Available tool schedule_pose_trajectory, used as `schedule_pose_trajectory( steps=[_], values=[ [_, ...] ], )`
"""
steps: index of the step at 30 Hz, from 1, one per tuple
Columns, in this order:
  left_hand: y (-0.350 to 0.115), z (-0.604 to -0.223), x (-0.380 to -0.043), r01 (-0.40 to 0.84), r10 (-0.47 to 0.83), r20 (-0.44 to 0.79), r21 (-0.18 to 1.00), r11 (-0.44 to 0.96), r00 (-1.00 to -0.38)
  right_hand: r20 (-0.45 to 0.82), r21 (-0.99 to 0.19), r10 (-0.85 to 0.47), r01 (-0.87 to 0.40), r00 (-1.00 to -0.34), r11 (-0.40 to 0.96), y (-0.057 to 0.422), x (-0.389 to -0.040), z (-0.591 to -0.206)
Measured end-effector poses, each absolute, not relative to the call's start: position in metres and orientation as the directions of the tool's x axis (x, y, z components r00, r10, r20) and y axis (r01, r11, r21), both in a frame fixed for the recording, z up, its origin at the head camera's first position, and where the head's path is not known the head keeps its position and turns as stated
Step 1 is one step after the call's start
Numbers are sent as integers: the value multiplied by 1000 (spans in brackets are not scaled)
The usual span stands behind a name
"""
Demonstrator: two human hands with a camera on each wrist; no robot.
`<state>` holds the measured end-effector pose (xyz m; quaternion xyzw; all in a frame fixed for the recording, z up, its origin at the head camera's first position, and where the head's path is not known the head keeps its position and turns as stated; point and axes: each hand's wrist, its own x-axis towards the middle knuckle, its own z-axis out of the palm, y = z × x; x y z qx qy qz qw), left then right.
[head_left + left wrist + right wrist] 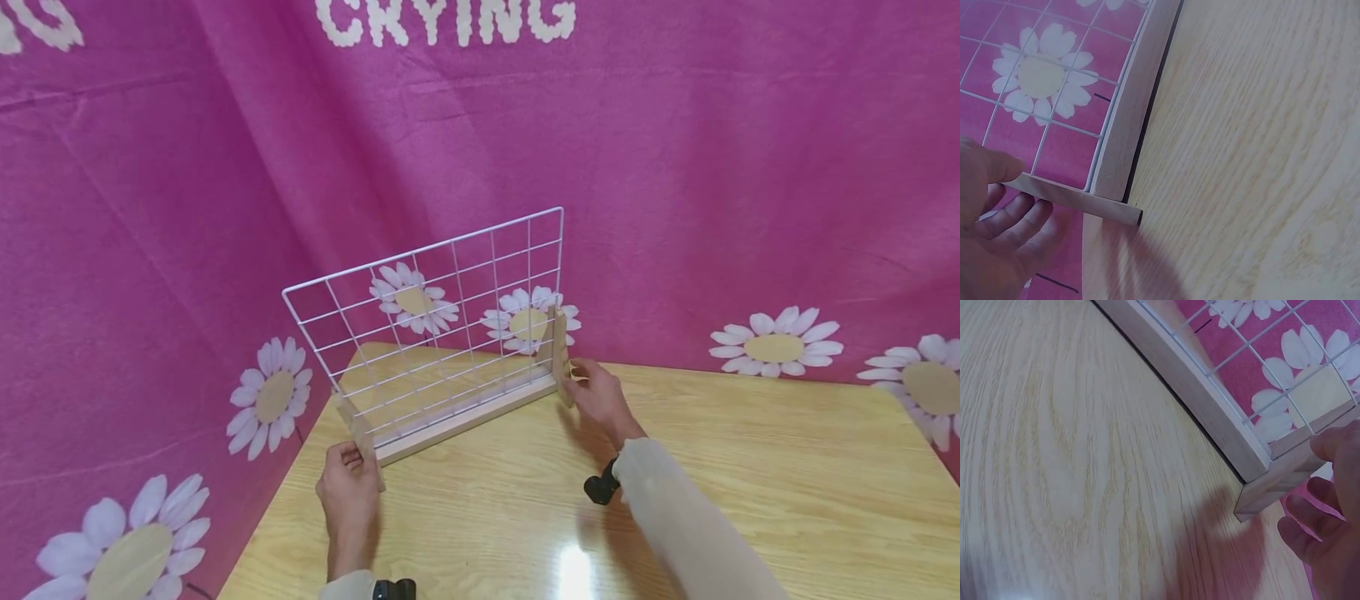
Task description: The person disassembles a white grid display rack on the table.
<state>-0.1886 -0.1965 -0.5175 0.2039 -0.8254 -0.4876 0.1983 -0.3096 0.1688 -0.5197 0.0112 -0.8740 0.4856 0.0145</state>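
Observation:
A desktop rack stands on the table, made of a white wire grid (413, 253) set in a pale wooden base bar (465, 423). The left hand (348, 496) pinches the left wooden end piece (1079, 197), thumb on one side and curled fingers on the other. At the far end, the right hand (603, 404) holds the right wooden end piece (1279, 484) between thumb and fingers. The grid leans back above the base. In the right wrist view the base bar meets the end piece at a corner.
The light wood-grain table (712, 467) reaches right and toward the person. A pink cloth (675, 183) with white daisies and lettering hangs behind and at the left, close to the rack. Black wrist bands (602, 485) sit at both sleeves.

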Motion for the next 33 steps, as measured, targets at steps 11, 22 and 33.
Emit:
schedule_pose_trajectory(
  steps=[11,22,33],
  values=[
    [-197,-515,-193,-102,-514,193,865,491,-836,64,-860,37,-36,-997,509,162,-324,-521],
    [-197,-517,-198,-114,-515,213,840,531,-831,69,-852,48,-34,-997,522,157,-330,-513],
    [-198,-516,-197,-134,-508,177,846,516,-843,55,-846,46,-22,-997,533,156,-330,-520]
  ],
)
